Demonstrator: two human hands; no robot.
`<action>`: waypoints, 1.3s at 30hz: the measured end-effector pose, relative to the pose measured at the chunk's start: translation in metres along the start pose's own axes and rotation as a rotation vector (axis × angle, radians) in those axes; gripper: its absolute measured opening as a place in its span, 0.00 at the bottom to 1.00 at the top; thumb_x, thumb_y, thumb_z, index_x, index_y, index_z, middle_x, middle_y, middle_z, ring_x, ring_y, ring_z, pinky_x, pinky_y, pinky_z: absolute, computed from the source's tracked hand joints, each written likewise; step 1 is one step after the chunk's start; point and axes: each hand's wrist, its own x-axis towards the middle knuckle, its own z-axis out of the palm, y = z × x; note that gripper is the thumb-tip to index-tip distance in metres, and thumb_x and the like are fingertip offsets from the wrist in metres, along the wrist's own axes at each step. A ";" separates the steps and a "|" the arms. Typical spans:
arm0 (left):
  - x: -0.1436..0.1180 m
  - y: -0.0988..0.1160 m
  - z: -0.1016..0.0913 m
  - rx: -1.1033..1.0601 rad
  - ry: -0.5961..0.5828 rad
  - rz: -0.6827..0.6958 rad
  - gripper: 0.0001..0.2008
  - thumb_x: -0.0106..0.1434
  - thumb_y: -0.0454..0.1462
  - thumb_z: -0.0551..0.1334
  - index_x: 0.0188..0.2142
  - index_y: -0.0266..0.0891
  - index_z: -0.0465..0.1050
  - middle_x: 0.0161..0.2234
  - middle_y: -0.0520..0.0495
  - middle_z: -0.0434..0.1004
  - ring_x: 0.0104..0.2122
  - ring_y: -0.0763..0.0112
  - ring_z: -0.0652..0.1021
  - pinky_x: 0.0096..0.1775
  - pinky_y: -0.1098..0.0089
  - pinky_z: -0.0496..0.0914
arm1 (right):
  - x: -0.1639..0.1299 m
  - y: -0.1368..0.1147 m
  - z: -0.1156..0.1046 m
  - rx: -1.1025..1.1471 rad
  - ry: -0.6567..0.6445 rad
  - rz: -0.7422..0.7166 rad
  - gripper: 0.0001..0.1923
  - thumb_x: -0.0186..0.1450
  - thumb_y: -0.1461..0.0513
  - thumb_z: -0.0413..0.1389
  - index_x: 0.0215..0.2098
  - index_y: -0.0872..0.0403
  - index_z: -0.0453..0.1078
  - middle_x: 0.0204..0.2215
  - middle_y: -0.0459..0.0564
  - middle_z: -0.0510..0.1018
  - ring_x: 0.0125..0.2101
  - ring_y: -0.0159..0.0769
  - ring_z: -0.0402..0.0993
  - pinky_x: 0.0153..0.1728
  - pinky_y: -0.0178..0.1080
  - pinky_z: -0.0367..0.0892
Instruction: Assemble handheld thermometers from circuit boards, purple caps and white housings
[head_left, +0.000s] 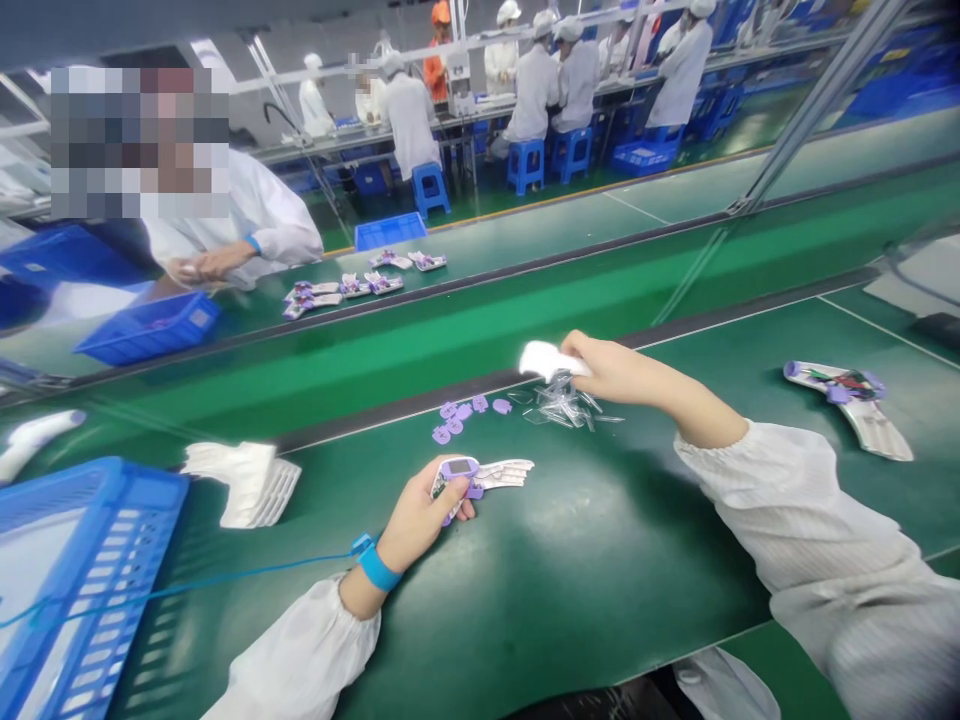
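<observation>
— Count of purple buttons (465, 413) on the mat?

— About six, at twelve o'clock of the left hand (421, 517), which is clamped on one white-and-purple housing (480, 474).

— Right hand (611, 368)?

— Fingers pinched on a white piece (544, 358), above clear film scraps (564, 405). Another open housing (851, 400) lies at three o'clock. Scraps too tangled to count.

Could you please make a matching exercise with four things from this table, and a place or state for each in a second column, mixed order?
Things:
1. purple-and-white housing
2. small purple parts
3. clear plastic bits
4. blue basket

Places or states:
A. at the table's near left edge
B. heaped just under the right hand
C. held in the left hand
D. loose on the green table, beside the belt

Pairs: 1-C, 2-D, 3-B, 4-A
</observation>
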 end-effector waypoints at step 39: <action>0.000 -0.001 0.000 0.013 -0.025 0.006 0.32 0.71 0.61 0.63 0.55 0.34 0.73 0.29 0.44 0.82 0.30 0.66 0.79 0.38 0.65 0.74 | 0.005 0.007 -0.004 0.093 -0.091 0.070 0.16 0.72 0.48 0.55 0.41 0.51 0.76 0.31 0.50 0.84 0.28 0.40 0.77 0.29 0.39 0.61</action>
